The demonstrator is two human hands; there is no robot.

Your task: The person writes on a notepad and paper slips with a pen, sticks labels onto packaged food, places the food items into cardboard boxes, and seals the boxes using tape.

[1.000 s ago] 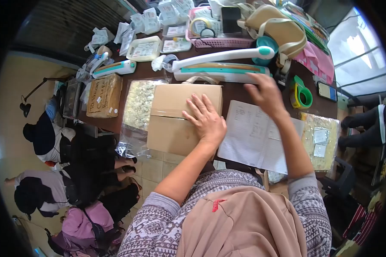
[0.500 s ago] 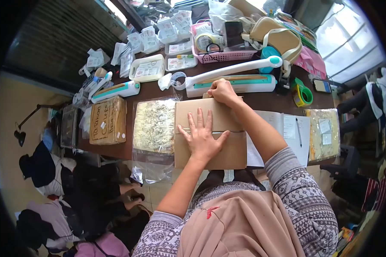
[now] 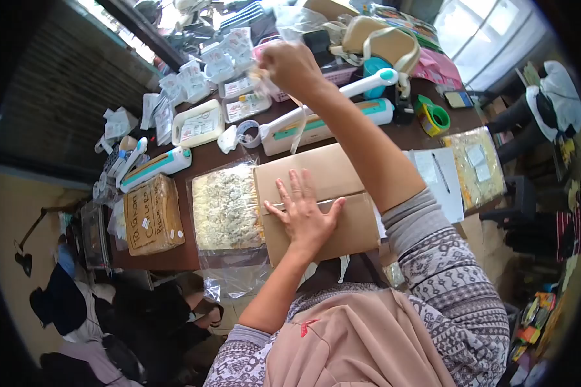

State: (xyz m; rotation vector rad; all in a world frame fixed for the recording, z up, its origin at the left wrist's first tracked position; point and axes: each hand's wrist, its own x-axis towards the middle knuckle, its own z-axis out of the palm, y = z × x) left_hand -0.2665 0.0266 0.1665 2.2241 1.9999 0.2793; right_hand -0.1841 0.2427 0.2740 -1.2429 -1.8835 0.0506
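Observation:
Flat on top of the brown cardboard box lies my left hand, fingers spread. My right hand is raised above the far side of the table, closed on a thin strip of tape that hangs down toward the box's far edge. Motion smears the end of the strip near the fingers; I cannot tell whether it still touches the box. A line of shiny tape crosses the lid under my left hand. Touching the box's left side is a clear plastic pack with pale, crumbly-looking contents.
Two heat sealers, a larger one and a smaller one, lie behind. A tape roll and a green-yellow tape dispenser stand nearby. A lettered, taped box sits left; a notebook and another pack lie right.
My right hand has risen from the box's far edge, up and to the left, drawing out the tape strip. The box appears slightly rotated; my left hand stays on it. The view has tilted.

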